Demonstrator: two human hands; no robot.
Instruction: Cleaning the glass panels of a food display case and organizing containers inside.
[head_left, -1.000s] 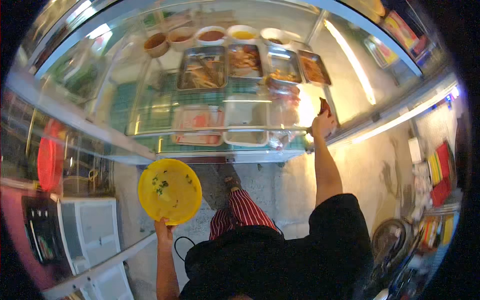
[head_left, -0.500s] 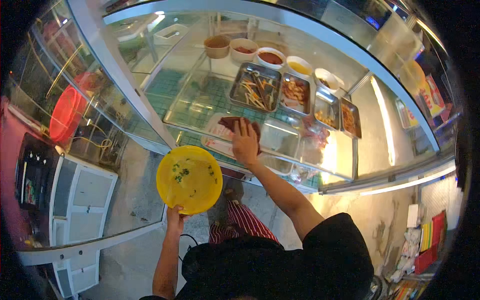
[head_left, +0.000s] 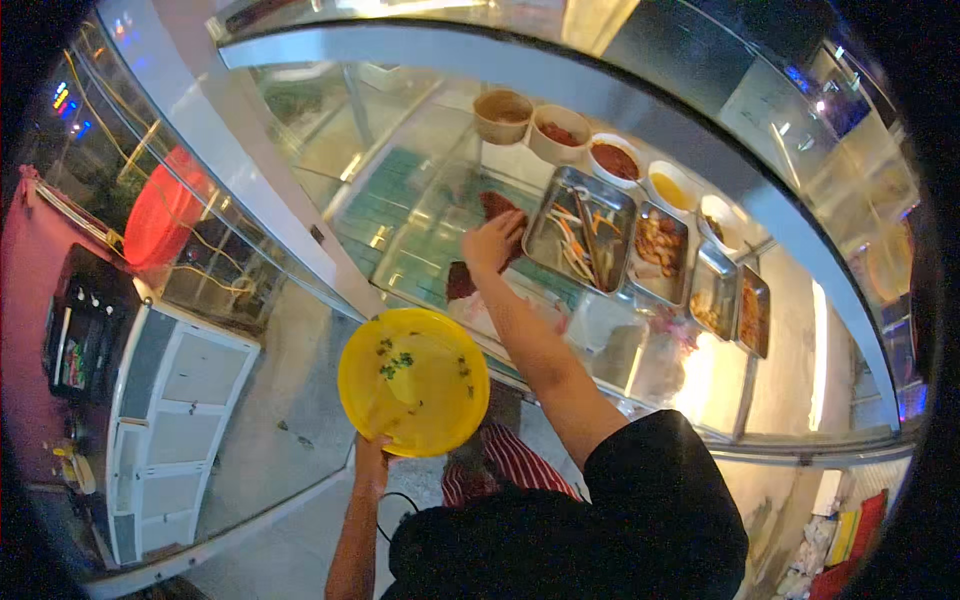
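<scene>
My left hand (head_left: 372, 458) grips the near rim of a round yellow plastic basin (head_left: 440, 405), which has small dark green bits scattered inside. Reaching into a glass display case, my right hand (head_left: 490, 243) presses on a dark red cloth (head_left: 502, 207) against the glass shelf (head_left: 425, 235). The cloth shows on both sides of the hand; the palm side is hidden. Just right of that hand is a metal tray (head_left: 540, 245) of cut strips with tongs lying in it. Below the forearm lies a pale container with reddish markings (head_left: 490, 312), partly covered.
Smaller metal trays of food (head_left: 660, 250) continue to the right. Behind them stands a row of bowls (head_left: 615, 160) with sauces and other contents. The case's white frame post (head_left: 300, 215) rises left of the basin. A red plastic basin (head_left: 165, 210) and a white cabinet (head_left: 190, 430) are at far left.
My right hand has moved the cloth deeper into the case, away from the pale container and nearer the strip tray. The view has shifted; my left hand still holds the yellow basin.
</scene>
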